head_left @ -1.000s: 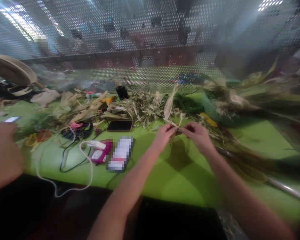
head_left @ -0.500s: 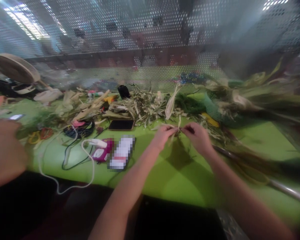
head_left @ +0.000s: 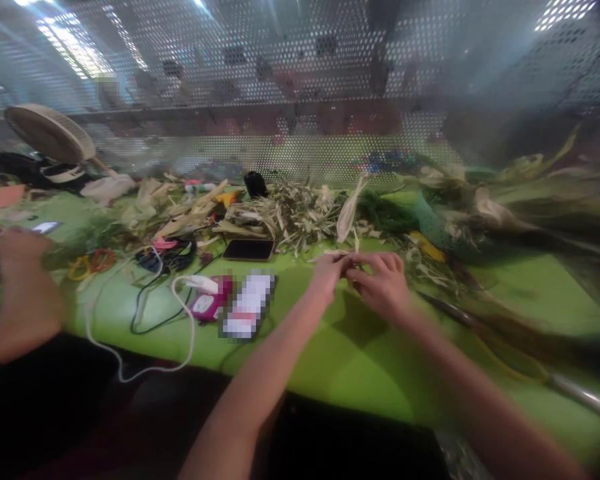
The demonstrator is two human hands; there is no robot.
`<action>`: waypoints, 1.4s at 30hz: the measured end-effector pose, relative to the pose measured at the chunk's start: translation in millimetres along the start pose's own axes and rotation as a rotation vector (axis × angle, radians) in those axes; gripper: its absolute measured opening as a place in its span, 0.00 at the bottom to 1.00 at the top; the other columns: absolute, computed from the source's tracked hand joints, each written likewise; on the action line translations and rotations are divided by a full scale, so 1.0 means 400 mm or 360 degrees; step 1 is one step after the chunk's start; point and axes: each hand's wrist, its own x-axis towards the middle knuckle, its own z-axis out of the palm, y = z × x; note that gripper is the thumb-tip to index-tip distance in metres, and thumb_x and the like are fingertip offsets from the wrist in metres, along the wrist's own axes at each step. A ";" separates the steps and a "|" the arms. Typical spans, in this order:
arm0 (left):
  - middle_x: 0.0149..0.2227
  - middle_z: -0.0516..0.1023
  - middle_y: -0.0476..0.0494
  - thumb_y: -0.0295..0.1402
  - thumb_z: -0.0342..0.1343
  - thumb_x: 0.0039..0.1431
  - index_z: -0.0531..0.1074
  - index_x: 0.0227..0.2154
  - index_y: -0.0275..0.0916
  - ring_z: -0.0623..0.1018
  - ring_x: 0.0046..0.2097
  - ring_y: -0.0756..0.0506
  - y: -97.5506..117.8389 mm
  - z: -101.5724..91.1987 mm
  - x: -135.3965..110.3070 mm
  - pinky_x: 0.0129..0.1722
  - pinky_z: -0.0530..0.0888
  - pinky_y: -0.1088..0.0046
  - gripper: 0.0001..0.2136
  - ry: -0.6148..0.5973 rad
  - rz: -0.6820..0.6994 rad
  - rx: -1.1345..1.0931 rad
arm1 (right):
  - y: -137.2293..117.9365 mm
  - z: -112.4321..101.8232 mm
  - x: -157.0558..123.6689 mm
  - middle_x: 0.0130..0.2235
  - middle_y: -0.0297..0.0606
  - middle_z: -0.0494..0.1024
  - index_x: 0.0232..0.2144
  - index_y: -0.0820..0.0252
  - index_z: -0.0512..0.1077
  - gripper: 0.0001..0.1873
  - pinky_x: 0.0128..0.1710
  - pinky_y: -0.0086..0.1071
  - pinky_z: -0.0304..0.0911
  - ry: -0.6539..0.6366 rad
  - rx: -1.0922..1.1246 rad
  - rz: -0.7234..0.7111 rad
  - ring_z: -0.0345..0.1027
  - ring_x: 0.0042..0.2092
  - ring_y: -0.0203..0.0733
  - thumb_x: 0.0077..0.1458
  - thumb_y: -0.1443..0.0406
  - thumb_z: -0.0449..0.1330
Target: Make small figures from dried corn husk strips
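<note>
My left hand (head_left: 329, 275) is closed in a pinch on a thin strip of dried corn husk (head_left: 357, 243), whose pale tip sticks up above the fingers. Against it, my right hand (head_left: 383, 283) has its thumb and fingertips drawn together on the same strip. The fingers hide most of the husk. Both hands are raised slightly over the green tabletop (head_left: 360, 373), casting a shadow on it. Just behind them, a larger dried husk (head_left: 349, 217) leans at the edge of a heap of husk scraps (head_left: 305, 210).
Left of my arm lie a lit phone (head_left: 249, 307), a dark phone (head_left: 249, 249) and a magenta power block (head_left: 213, 298) with a white cable. A metal rod (head_left: 580, 395) lies at right. A co-worker's arm (head_left: 27, 293) rests at far left. Perforated mesh (head_left: 290, 80) stands behind.
My right hand has turned and shifted left, its fingers now overlapping my left fingertips. Less of the husk strip shows. The whole view has swung slightly left.
</note>
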 end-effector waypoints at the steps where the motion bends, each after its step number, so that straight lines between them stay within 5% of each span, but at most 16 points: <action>1: 0.30 0.79 0.45 0.36 0.67 0.42 0.77 0.28 0.33 0.74 0.33 0.50 -0.002 0.000 0.001 0.37 0.69 0.73 0.12 0.0001 0.0012 -0.0003 | 0.000 -0.001 -0.001 0.48 0.35 0.78 0.42 0.44 0.78 0.14 0.50 0.44 0.54 0.0001 0.0027 -0.0003 0.64 0.51 0.49 0.58 0.68 0.59; 10: 0.30 0.78 0.47 0.37 0.64 0.48 0.78 0.32 0.35 0.73 0.33 0.50 -0.005 -0.013 0.008 0.40 0.69 0.71 0.11 0.0026 0.0249 0.0373 | 0.016 -0.044 0.005 0.35 0.36 0.81 0.35 0.50 0.79 0.06 0.42 0.41 0.59 0.0149 0.0424 0.0341 0.68 0.39 0.46 0.59 0.62 0.60; 14: 0.35 0.80 0.43 0.36 0.64 0.50 0.79 0.33 0.36 0.75 0.38 0.47 0.008 -0.005 -0.004 0.43 0.69 0.70 0.10 -0.0123 0.0335 0.0607 | 0.029 -0.052 0.013 0.35 0.38 0.79 0.30 0.53 0.78 0.06 0.42 0.41 0.63 0.0332 0.0748 0.0739 0.69 0.40 0.47 0.54 0.59 0.64; 18: 0.34 0.79 0.42 0.39 0.65 0.49 0.78 0.33 0.34 0.75 0.38 0.46 0.021 0.009 -0.019 0.43 0.69 0.69 0.13 -0.0329 0.0354 0.0588 | 0.040 -0.044 0.016 0.30 0.35 0.77 0.29 0.57 0.75 0.12 0.35 0.36 0.65 0.0303 0.1380 0.1223 0.69 0.32 0.41 0.46 0.56 0.68; 24: 0.34 0.78 0.44 0.43 0.63 0.52 0.77 0.37 0.34 0.74 0.37 0.48 0.012 0.010 -0.025 0.43 0.69 0.70 0.16 -0.0334 0.0278 0.0527 | 0.036 -0.035 0.024 0.26 0.34 0.74 0.25 0.57 0.72 0.14 0.31 0.32 0.64 0.0300 0.1687 0.1444 0.67 0.29 0.37 0.40 0.56 0.70; 30: 0.32 0.77 0.45 0.39 0.64 0.49 0.76 0.35 0.33 0.74 0.35 0.48 -0.007 -0.003 -0.007 0.42 0.69 0.70 0.14 -0.0219 0.0206 0.0492 | 0.034 -0.044 0.023 0.30 0.36 0.77 0.34 0.57 0.72 0.13 0.35 0.34 0.67 0.0194 0.1673 0.1319 0.71 0.31 0.40 0.47 0.58 0.67; 34: 0.32 0.78 0.44 0.35 0.64 0.48 0.76 0.32 0.33 0.75 0.35 0.49 0.003 -0.004 -0.001 0.44 0.70 0.68 0.11 -0.0164 0.0102 0.0283 | 0.049 -0.053 0.016 0.36 0.37 0.79 0.49 0.54 0.72 0.19 0.37 0.36 0.68 0.0145 0.1328 0.0908 0.72 0.36 0.41 0.54 0.64 0.62; 38: 0.29 0.77 0.45 0.31 0.63 0.47 0.76 0.29 0.33 0.75 0.33 0.49 0.015 -0.002 -0.004 0.43 0.71 0.69 0.07 -0.0151 -0.0015 0.0200 | 0.064 -0.055 0.010 0.45 0.40 0.76 0.42 0.51 0.77 0.13 0.45 0.38 0.68 0.0055 0.0790 0.0429 0.72 0.46 0.45 0.55 0.69 0.61; 42: 0.28 0.77 0.46 0.32 0.63 0.48 0.76 0.30 0.33 0.74 0.33 0.49 0.011 -0.010 -0.004 0.41 0.70 0.70 0.08 -0.0228 0.0073 0.0427 | 0.067 -0.051 0.009 0.44 0.41 0.74 0.38 0.52 0.78 0.07 0.44 0.39 0.69 0.0112 0.0630 0.0345 0.72 0.46 0.46 0.55 0.66 0.63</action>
